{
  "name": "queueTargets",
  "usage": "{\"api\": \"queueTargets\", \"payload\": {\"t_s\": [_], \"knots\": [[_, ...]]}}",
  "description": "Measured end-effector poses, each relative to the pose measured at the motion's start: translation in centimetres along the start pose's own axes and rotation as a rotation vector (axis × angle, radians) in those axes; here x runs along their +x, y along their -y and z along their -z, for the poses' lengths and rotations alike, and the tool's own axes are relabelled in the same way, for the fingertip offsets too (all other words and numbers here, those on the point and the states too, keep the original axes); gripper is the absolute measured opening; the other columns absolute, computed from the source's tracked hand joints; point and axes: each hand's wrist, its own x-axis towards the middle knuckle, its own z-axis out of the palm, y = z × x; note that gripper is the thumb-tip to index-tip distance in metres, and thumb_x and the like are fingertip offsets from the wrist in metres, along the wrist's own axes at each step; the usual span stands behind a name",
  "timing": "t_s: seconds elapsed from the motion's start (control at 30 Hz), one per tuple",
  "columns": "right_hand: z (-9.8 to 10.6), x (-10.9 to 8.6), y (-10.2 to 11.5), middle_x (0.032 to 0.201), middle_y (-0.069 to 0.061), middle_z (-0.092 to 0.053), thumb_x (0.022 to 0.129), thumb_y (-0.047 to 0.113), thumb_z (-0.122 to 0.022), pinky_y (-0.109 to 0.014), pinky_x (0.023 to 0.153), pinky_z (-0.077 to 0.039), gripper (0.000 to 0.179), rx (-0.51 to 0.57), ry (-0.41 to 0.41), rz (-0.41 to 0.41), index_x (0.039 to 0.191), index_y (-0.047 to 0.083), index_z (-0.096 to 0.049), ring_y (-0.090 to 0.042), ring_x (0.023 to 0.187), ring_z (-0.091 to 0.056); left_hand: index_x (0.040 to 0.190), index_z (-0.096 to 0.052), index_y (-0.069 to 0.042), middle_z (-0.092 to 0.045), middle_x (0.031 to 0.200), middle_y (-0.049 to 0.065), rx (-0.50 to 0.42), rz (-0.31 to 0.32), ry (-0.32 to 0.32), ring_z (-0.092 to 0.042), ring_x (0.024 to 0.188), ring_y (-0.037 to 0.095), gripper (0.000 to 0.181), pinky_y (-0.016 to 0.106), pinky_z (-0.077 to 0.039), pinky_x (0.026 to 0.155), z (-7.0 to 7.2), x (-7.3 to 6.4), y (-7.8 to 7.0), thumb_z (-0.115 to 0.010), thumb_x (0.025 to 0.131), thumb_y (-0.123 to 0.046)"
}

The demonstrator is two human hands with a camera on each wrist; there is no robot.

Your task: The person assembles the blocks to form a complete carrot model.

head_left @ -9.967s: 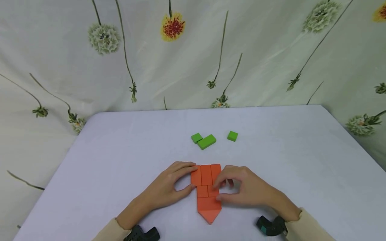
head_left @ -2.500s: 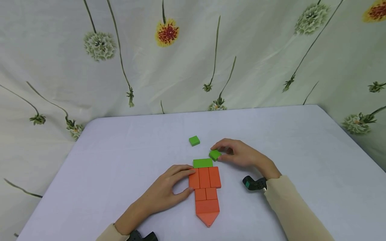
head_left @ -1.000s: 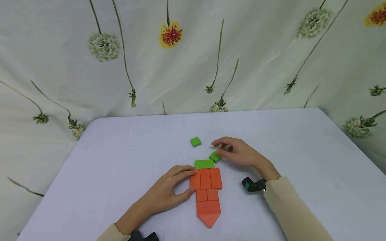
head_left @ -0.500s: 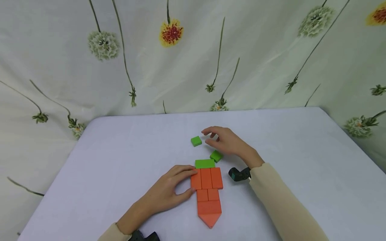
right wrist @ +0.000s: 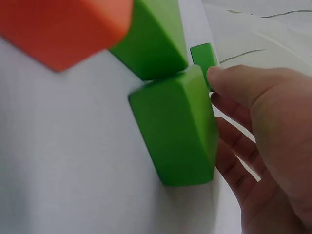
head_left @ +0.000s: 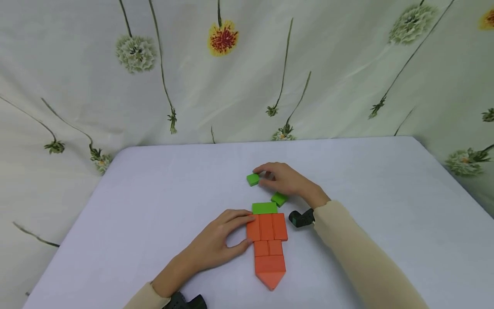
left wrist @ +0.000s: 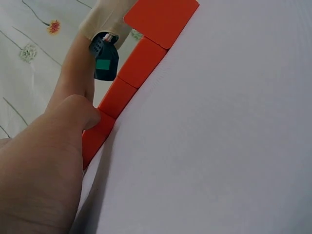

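In the head view, several orange blocks [head_left: 265,226] lie edge to edge, ending in a triangular block [head_left: 271,280] that points toward me. My left hand [head_left: 218,240] rests along their left side, index fingertip and thumb tip touching the upper left block. A long green block [head_left: 264,208] lies against the top of the orange row. One small green block [head_left: 279,198] sits slanted at its right corner. My right hand [head_left: 285,178] reaches to another small green block [head_left: 252,179] farther back, thumb and index finger at its right side and far corner.
A pale cloth covers the table [head_left: 173,184], with a flower-print curtain [head_left: 247,77] hanging behind it. Black wrist devices sit on both arms; the right one [head_left: 301,219] is close to the orange blocks' upper right corner.
Since ten seconds ago the long green block and one small one have come to the orange row. My right hand has since left that small block and moved back left to the other. The left hand stays.
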Motion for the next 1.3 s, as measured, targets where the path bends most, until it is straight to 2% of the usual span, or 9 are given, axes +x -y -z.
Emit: {"api": "queueTargets", "payload": {"t_s": [0.2, 0.37, 0.57, 0.7, 0.97, 1.3], "knots": [[-0.4, 0.3, 0.3, 0.125, -0.006, -0.07, 0.101, 0.016, -0.066, -0.036, 0.092, -0.054, 0.033, -0.009, 0.005, -0.022, 0.133, 0.008, -0.066, -0.02, 0.103, -0.063, 0.14, -0.064, -0.017, -0.058, 0.143, -0.005, 0.003, 0.005, -0.002, -0.054, 0.133, 0.013, 0.052, 0.038, -0.052, 0.107, 0.0, -0.3, 0.1, -0.078, 0.092, -0.031], [-0.6, 0.2, 0.5, 0.121, -0.005, -0.069, 0.1, 0.017, -0.068, -0.034, 0.091, -0.054, 0.031, 0.001, 0.015, -0.013, 0.129, 0.007, -0.066, -0.019, 0.102, -0.062, 0.14, -0.064, -0.017, -0.059, 0.142, -0.003, -0.003, 0.006, -0.001, -0.054, 0.133, 0.013, 0.052, 0.039, -0.052, 0.108, 0.1, -0.3, 0.0, -0.078, 0.092, -0.031], [-0.9, -0.3, 0.9, 0.121, -0.003, -0.069, 0.1, 0.017, -0.069, -0.034, 0.092, -0.055, 0.03, 0.038, 0.016, 0.024, 0.128, 0.008, -0.067, -0.019, 0.107, -0.062, 0.139, -0.064, -0.017, -0.059, 0.142, -0.004, -0.008, 0.016, 0.006, -0.054, 0.133, 0.014, 0.051, 0.039, -0.052, 0.108, 0.1, -0.2, -0.1, -0.078, 0.093, -0.032], [-0.9, -0.5, 1.3, 0.122, -0.002, -0.069, 0.1, 0.018, -0.069, -0.033, 0.095, -0.055, 0.03, 0.067, 0.056, 0.04, 0.129, 0.01, -0.067, -0.017, 0.108, -0.061, 0.14, -0.064, -0.017, -0.058, 0.142, -0.004, -0.003, 0.011, 0.005, -0.054, 0.132, 0.013, 0.051, 0.039, -0.052, 0.107, 0.1, -0.2, 0.0, -0.078, 0.092, -0.031], [-0.7, -1.2, 1.4, 0.125, -0.002, -0.07, 0.1, 0.016, -0.068, -0.034, 0.101, -0.053, 0.028, 0.073, 0.146, 0.062, 0.127, 0.011, -0.069, -0.018, 0.113, -0.065, 0.14, -0.064, -0.016, -0.058, 0.143, -0.003, -0.009, -0.007, -0.001, -0.054, 0.133, 0.014, 0.052, 0.039, -0.052, 0.108, 0.0, -0.1, 0.1, -0.078, 0.092, -0.031], [-0.7, -1.3, 1.6, 0.127, -0.001, -0.07, 0.101, 0.017, -0.066, -0.036, 0.105, -0.052, 0.029, 0.058, 0.172, 0.068, 0.129, 0.012, -0.069, -0.019, 0.117, -0.063, 0.141, -0.063, -0.016, -0.058, 0.143, -0.003, 0.004, -0.013, -0.004, -0.054, 0.133, 0.014, 0.053, 0.04, -0.052, 0.107, 0.0, -0.1, 0.0, -0.078, 0.092, -0.031]]}}
